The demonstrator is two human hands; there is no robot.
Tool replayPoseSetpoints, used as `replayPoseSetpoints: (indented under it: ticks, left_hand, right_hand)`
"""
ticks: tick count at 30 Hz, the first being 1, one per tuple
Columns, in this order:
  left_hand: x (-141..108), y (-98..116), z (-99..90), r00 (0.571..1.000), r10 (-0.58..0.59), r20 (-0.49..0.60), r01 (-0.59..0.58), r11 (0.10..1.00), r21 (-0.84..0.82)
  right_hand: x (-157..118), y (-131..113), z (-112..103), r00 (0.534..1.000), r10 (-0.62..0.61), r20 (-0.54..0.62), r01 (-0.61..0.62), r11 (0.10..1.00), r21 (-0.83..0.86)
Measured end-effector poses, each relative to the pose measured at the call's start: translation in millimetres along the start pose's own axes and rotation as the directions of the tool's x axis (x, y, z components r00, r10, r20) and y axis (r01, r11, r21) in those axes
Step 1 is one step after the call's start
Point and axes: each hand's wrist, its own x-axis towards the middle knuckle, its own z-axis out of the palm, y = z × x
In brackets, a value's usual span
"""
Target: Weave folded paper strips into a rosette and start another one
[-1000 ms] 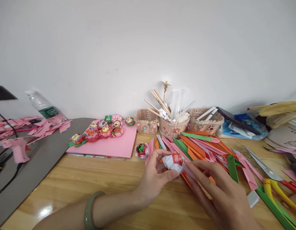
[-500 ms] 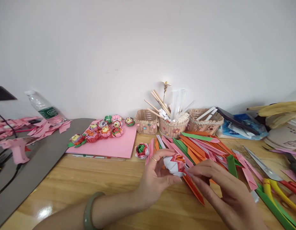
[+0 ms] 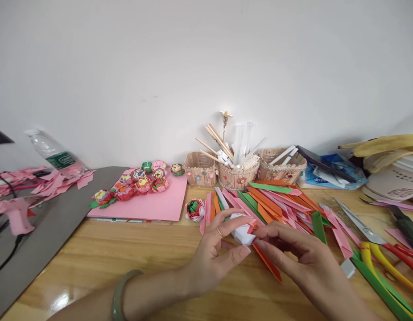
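A folded paper flower (image 3: 242,232), white outside with some red-orange at its upper right, is held above the wooden table. My left hand (image 3: 216,249), with a ring and a green bangle, closes its fingers and thumb around the flower's left side. At the flower's right edge, my right hand (image 3: 290,249) pinches the white paper between thumb and fingertips. Behind and to the right lie folded paper strips (image 3: 270,205) in orange, pink, green and white. A finished-looking paper flower (image 3: 195,209) with a green centre rests left of the strips.
Several paper flowers (image 3: 142,183) sit on pink sheets (image 3: 166,203). Three wooden baskets (image 3: 238,177) stand by the wall. Scissors (image 3: 367,232) and yellow-handled scissors (image 3: 377,258) lie right. A pink glue gun (image 3: 15,214) and a bottle (image 3: 57,154) are at left.
The paper flower has turned, showing more white and less of its orange centre. My left index finger now reaches over its top. The view has shifted slightly to the right.
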Motion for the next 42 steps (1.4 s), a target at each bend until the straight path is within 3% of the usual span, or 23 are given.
replayPoseSetpoints:
  ticks: [10,18,23,26,29,42]
  left_hand:
    - [-1,3,-1.9,1.0,0.003,0.027,-0.009,0.975,0.22]
    - [-1,3,0.2,0.999,-0.049,0.004,0.047,0.978,0.203]
    - [-1,3,-0.8,1.0,-0.025,-0.011,0.027,0.984,0.177]
    - [-2,2,-1.8,1.0,0.005,-0.018,-0.002,0.985,0.171]
    - [-1,1,-2.6,0.999,0.034,-0.015,-0.03,0.978,0.208]
    - [0,6,-2.9,0.995,0.043,0.091,-0.066,0.961,0.27]
  right_hand:
    - [3,0,2,0.994,0.043,0.097,-0.04,0.999,-0.034]
    - [-2,3,5,0.997,-0.075,-0.011,0.073,0.986,-0.149]
    - [1,0,-1,0.99,0.079,0.116,-0.087,0.994,0.068]
    - [3,1,-4,0.964,0.176,0.201,-0.222,0.946,0.236]
    - [5,5,-4,0.951,0.202,0.235,-0.275,0.898,0.344]
    - [6,10,-2,0.923,0.23,0.309,-0.33,0.886,0.325]
